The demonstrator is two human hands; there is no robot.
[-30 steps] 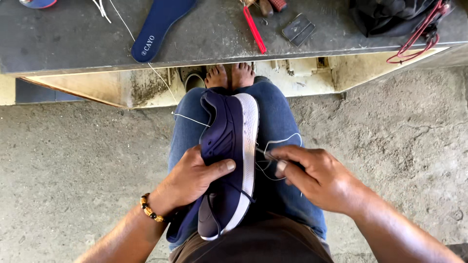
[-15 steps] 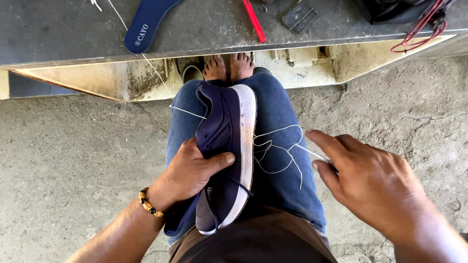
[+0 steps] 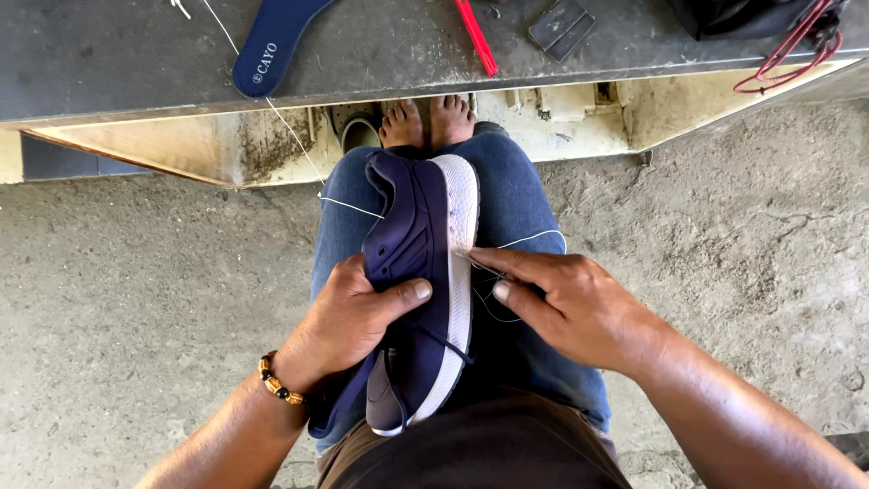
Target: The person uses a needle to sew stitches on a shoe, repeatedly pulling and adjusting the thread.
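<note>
Right hand [image 3: 579, 312] swung back from 4 o'clock, pinched thread [image 3: 534, 238] at sole [image 3: 462, 235]; left hand [image 3: 348, 321] clamped shoe [image 3: 412, 272]. Likely stitch tightened.

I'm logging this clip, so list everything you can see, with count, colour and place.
shoe: one, navy with white sole, on its side on the lap
thread: one, white, running from bench to shoe
insole: one, blue, on bench top left
red tool: one, on bench centre
dark flat block: one, grey, on bench
black bag: one, with red cord, top right
bead bracelet: one, brown-black, left wrist
feet: two, bare, under bench
left hand: grip on shoe
right hand: pinching thread at sole
</note>
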